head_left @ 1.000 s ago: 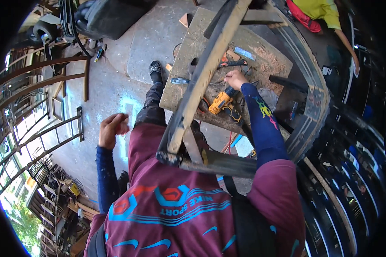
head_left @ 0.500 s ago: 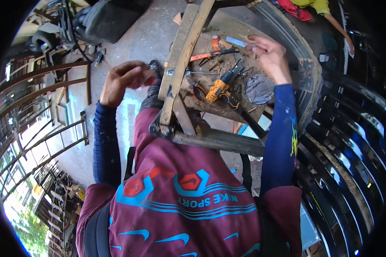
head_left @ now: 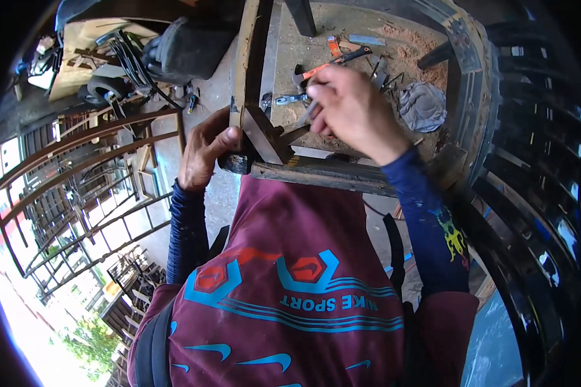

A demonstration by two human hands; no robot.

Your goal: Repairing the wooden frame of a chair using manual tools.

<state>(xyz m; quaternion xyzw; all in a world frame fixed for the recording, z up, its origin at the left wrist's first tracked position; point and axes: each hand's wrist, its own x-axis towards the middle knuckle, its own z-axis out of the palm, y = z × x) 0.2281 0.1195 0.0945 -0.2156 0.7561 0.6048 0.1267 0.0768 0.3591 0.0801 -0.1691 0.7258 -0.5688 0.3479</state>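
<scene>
My left hand (head_left: pixel 203 151) grips the corner of a worn wooden frame (head_left: pixel 323 173), thumb beside a diagonal corner block (head_left: pixel 265 135). My right hand (head_left: pixel 355 113) is raised right of that corner, fingers curled round a narrow object, blurred and partly hidden. Behind it on a sawdust-covered board (head_left: pixel 290 45) lie a hammer with an orange and black handle (head_left: pixel 348 57), a tool with a pale handle (head_left: pixel 284 100), a blue-grey strip (head_left: pixel 366 40) and a crumpled grey cloth (head_left: pixel 423 106). The yellow drill seen earlier is hidden.
Brown wooden frames (head_left: pixel 148 117) and dark metal racks stand at my left. A tyre (head_left: pixel 101 90) and a dark bulky object (head_left: pixel 193 51) are at the back left. Glossy black slats (head_left: pixel 529 193) line my right, with a pale blue panel (head_left: pixel 494 342) at the lower right.
My left hand has moved right and taken hold of the frame corner. My right hand has moved left and closed its fingers. The frame corner has shifted upward in view.
</scene>
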